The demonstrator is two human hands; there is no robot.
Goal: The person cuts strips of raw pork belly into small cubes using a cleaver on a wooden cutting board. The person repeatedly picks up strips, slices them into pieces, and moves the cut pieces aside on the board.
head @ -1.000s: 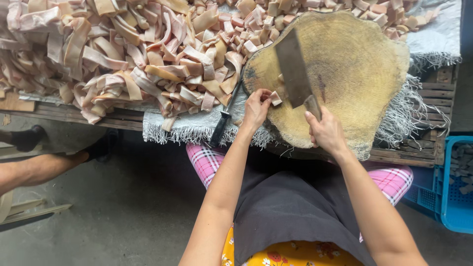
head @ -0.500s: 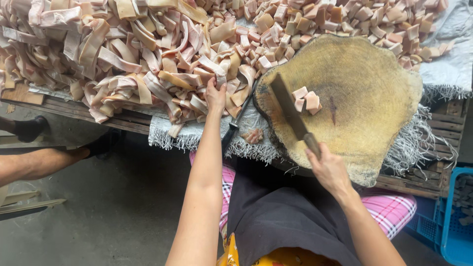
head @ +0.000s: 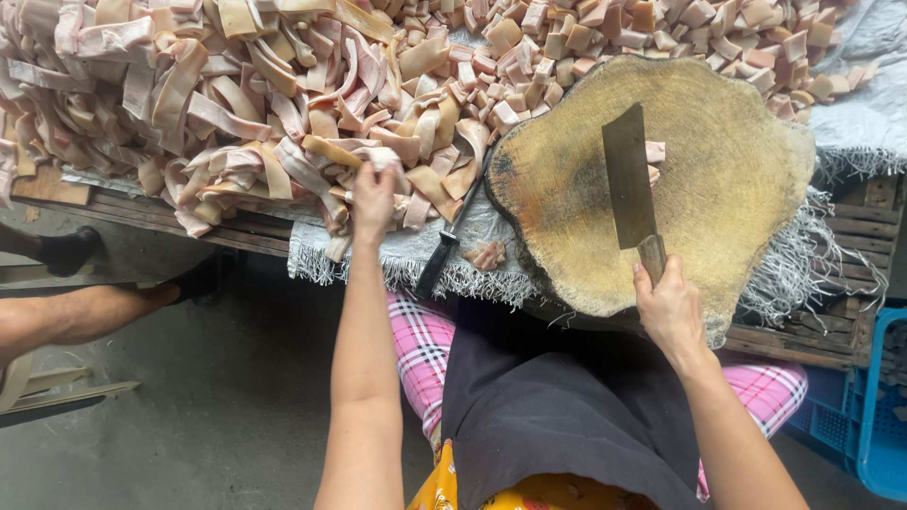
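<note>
My right hand (head: 669, 310) grips the handle of a broad cleaver (head: 627, 179), whose blade rests flat on a round wooden chopping block (head: 727, 179). A few cut pink pieces (head: 654, 156) lie on the block beside the blade. My left hand (head: 372, 200) reaches left into a big heap of long pale pink strips (head: 217, 104) and closes on one strip at the heap's near edge. Small cut cubes (head: 605, 28) are piled behind the block.
A dark-handled knife (head: 442, 257) lies on the fringed grey cloth (head: 472, 274) left of the block. Another person's leg (head: 66, 316) stretches in from the left over the concrete floor. A blue crate (head: 874, 416) stands at the lower right. Wooden pallet slats (head: 850, 236) carry everything.
My left hand left the block and reached out to the strip heap. The cleaver swung from tilted over the block's left side to lying flat near its middle.
</note>
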